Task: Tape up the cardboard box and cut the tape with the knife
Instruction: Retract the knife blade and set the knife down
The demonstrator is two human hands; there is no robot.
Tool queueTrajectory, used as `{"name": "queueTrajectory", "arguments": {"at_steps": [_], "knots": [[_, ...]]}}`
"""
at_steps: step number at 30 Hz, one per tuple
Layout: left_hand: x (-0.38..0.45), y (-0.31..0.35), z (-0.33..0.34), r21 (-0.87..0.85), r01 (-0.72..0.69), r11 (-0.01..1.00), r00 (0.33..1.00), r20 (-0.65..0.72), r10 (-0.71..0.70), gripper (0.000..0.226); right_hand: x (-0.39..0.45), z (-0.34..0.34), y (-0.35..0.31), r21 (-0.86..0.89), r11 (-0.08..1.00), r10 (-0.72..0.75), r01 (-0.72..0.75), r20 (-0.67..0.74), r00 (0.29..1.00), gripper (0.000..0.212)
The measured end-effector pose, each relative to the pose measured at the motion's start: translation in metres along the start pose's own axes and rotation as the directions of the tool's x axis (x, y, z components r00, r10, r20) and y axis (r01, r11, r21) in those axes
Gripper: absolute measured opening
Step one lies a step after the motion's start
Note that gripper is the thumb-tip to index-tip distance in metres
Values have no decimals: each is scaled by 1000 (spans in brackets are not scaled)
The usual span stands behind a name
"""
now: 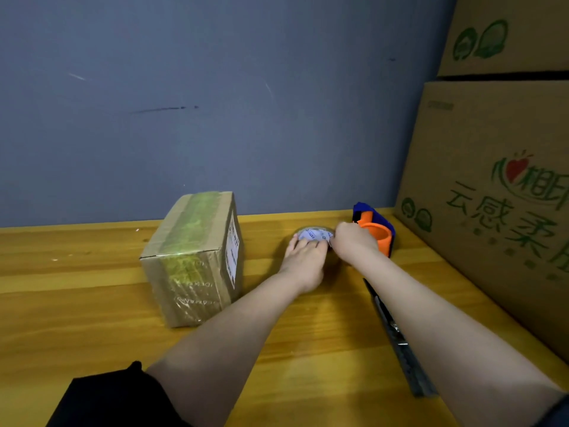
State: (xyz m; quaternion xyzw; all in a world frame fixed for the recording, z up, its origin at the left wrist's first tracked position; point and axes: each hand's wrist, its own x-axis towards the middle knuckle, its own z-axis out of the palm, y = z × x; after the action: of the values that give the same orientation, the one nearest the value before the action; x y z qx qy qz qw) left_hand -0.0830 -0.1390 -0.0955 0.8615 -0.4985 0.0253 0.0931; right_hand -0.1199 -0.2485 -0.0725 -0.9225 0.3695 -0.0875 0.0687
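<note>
A small cardboard box (192, 260) stands on the wooden table (77, 303), with clear yellowish tape over its top and front and a white label on its right side. To its right lies a roll of clear tape (314, 235) flat on the table. My left hand (304, 260) presses down on the roll. My right hand (354, 240) pinches the roll's right edge. A dark utility knife (397, 340) lies on the table beside my right forearm, partly hidden by it.
An orange and blue tape dispenser (377, 231) sits just behind my right hand. Two large printed cardboard cartons (492, 195) are stacked along the right edge of the table. A blue-grey wall (215, 103) closes off the back.
</note>
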Motion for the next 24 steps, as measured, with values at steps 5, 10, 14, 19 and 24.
{"name": "queueTrajectory", "arguments": {"at_steps": [5, 10, 14, 19, 24], "knots": [[-6, 3, -2, 13, 43, 999, 998, 36, -44, 55, -11, -3, 6, 26, 999, -32, 32, -6, 999, 32], [-30, 14, -12, -63, 3, 998, 987, -160, -13, 52, -37, -21, 32, 75, 993, -81, 90, -121, 989, 28], [-58, 35, -16, -281, -35, 959, 998, -57, 20, 34, -66, -37, 58, 15, 999, -33, 33, 30, 999, 24], [-81, 63, -7, -555, 112, 824, 979, 205, 4, 39, -109, -41, 76, -3, 998, 66, -67, 195, 979, 37], [-96, 85, -7, -762, 305, 571, 933, 360, -18, 51, -134, -39, 73, -101, 987, 149, -125, 286, 947, 49]]}}
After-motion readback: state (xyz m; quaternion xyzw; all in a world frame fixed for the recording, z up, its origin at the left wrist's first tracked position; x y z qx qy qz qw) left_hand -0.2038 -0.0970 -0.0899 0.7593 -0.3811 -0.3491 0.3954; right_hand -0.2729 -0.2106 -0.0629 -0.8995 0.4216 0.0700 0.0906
